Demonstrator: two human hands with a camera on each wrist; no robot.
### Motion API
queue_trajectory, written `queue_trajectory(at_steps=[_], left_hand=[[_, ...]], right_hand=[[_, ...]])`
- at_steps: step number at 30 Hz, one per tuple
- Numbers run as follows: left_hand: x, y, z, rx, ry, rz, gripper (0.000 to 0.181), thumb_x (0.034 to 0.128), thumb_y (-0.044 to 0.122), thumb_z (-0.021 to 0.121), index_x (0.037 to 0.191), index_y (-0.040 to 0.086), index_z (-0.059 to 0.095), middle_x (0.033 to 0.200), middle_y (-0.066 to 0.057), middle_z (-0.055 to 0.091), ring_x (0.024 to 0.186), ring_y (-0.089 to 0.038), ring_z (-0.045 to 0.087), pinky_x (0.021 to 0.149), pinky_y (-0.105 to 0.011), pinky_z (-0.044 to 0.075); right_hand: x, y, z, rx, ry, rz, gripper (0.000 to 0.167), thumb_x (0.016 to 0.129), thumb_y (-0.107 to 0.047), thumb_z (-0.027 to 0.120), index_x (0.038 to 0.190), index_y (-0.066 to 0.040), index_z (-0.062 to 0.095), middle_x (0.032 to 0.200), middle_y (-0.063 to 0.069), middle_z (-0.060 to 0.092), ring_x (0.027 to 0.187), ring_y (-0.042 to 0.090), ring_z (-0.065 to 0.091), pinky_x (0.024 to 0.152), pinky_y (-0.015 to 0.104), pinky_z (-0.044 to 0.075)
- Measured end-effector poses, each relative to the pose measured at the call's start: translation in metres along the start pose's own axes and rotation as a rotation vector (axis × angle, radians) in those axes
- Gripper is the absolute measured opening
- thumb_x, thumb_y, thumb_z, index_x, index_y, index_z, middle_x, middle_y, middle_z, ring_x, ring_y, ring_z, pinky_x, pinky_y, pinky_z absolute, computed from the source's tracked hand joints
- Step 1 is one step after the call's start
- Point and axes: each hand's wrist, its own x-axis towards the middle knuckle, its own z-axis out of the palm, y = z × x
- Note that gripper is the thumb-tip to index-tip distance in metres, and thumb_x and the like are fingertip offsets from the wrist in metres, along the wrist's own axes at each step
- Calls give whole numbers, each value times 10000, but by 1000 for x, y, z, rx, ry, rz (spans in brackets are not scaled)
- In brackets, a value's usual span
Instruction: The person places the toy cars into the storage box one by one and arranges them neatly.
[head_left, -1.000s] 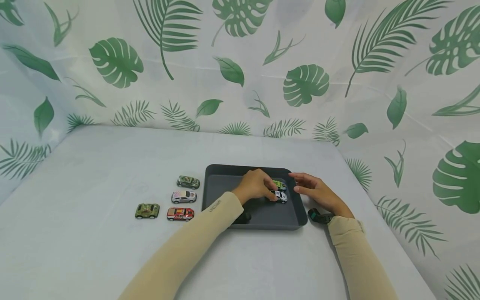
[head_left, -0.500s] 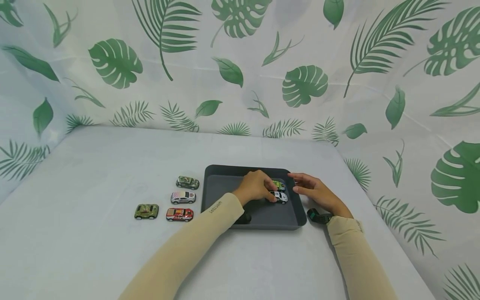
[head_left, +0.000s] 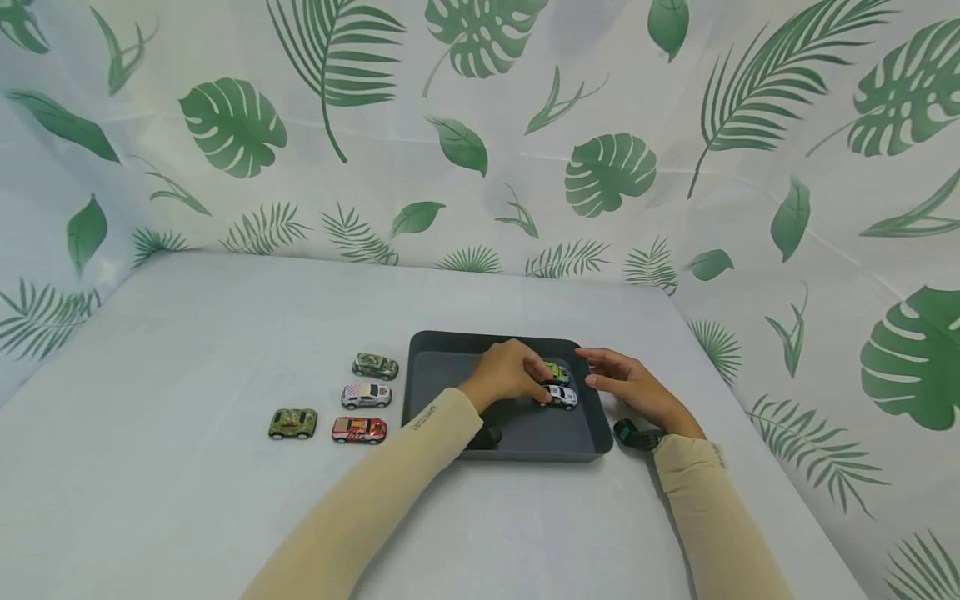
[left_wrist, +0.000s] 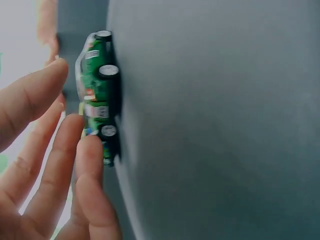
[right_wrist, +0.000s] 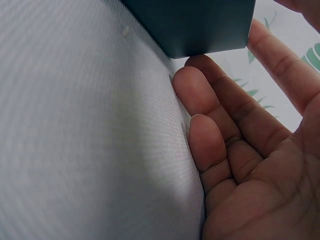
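Observation:
My left hand [head_left: 508, 372] reaches into a dark grey tray [head_left: 446, 340], thumb and fingers at the left end of a small white toy car [head_left: 562, 397]. Just behind that car sits a green toy car [head_left: 557, 372], partly covered by the fingers. In the left wrist view the thumb [left_wrist: 40, 95] stands apart from the fingers [left_wrist: 92, 160], and a green-sided toy car [left_wrist: 97, 92] shows beyond them. At the tray's right wall, my right hand [head_left: 633, 385] lies with relaxed fingers; the right wrist view has its fingertips at the tray's corner [right_wrist: 200, 30].
Left of the tray stand a dark camouflage toy car [head_left: 375, 365], a white-and-pink one [head_left: 367, 395], a red one [head_left: 360, 430] and a green camouflage one [head_left: 293, 423]. A leaf-printed cloth [head_left: 510, 167] hangs behind the white table [head_left: 225, 517].
My left hand has drawn back very slightly to the left, baring a little more of the white toy car. The right hand stays at the tray's wall.

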Motion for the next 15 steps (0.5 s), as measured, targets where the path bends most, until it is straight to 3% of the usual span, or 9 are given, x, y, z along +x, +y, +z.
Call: queue_trajectory(at_steps=[5,15], left_hand=[[-2,2,-7,-21,-55,25,234,877,163,937,1097,159,860,1055,23,816,997,-146,730,859,-312,584],[-7,1,-25,-137,-215,104,314,974,161,828,1273,69,796,1193,-48,793,1048,-124,716,924,-285,574]], right_hand=[[0,1,0,-1,1,2,553,1095,-135,631,1589,54,469,1563,319,504,1255,137,586,1029,182,446],[1,0,0,-20,4,14,560,1093,-143,640,1590,51,469,1566,313,505,1283,218,584,1035,200,445]])
